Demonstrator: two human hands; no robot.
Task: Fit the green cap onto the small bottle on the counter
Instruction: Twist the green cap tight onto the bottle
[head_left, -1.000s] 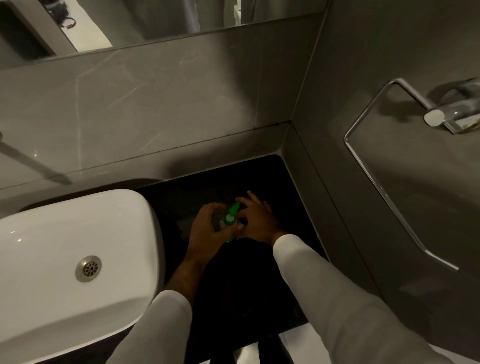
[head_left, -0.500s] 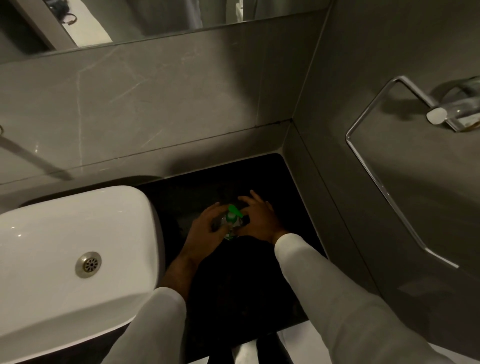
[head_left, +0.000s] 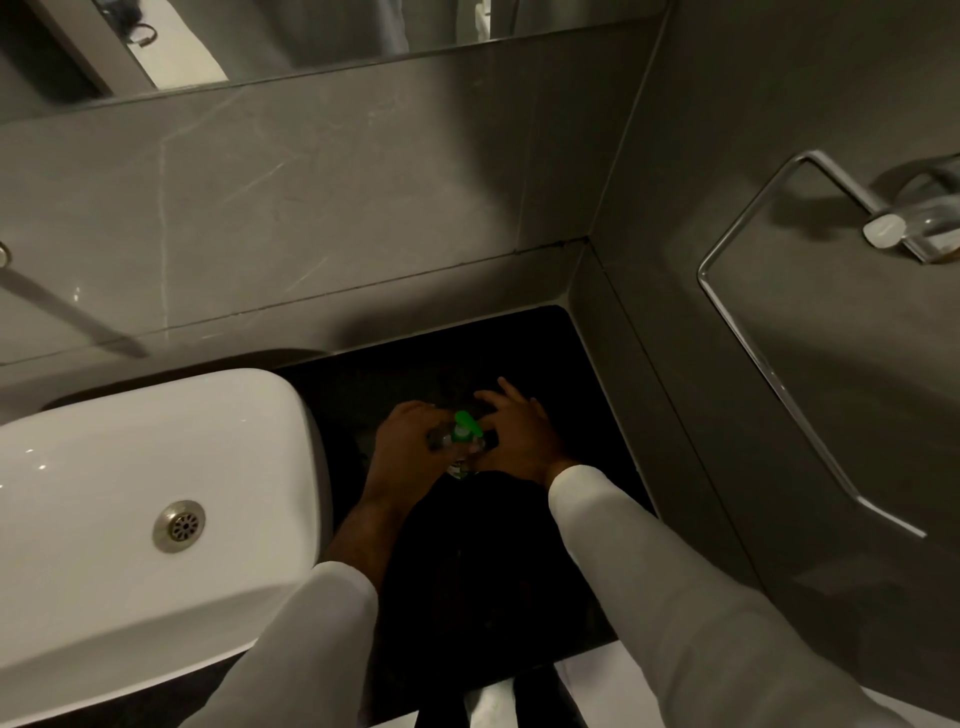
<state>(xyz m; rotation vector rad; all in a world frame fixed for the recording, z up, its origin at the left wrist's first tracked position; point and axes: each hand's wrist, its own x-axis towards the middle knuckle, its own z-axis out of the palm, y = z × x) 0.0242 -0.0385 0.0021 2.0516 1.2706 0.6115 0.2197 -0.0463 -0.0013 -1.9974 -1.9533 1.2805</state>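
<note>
With the bottle (head_left: 456, 451) gripped upright over the dark bench (head_left: 566, 364) by the left hand (head_left: 410, 444), the cap (head_left: 466, 426), pinched in the right hand (head_left: 519, 439), is best kept square and pressed straight down.

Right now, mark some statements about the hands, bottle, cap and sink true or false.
1. Both hands, left hand and right hand, are at the bottle. True.
2. The cap is red. False: it is green.
3. The sink lies to the person's right. False: it is on the left.
4. The counter under the hands is dark. True.
</note>
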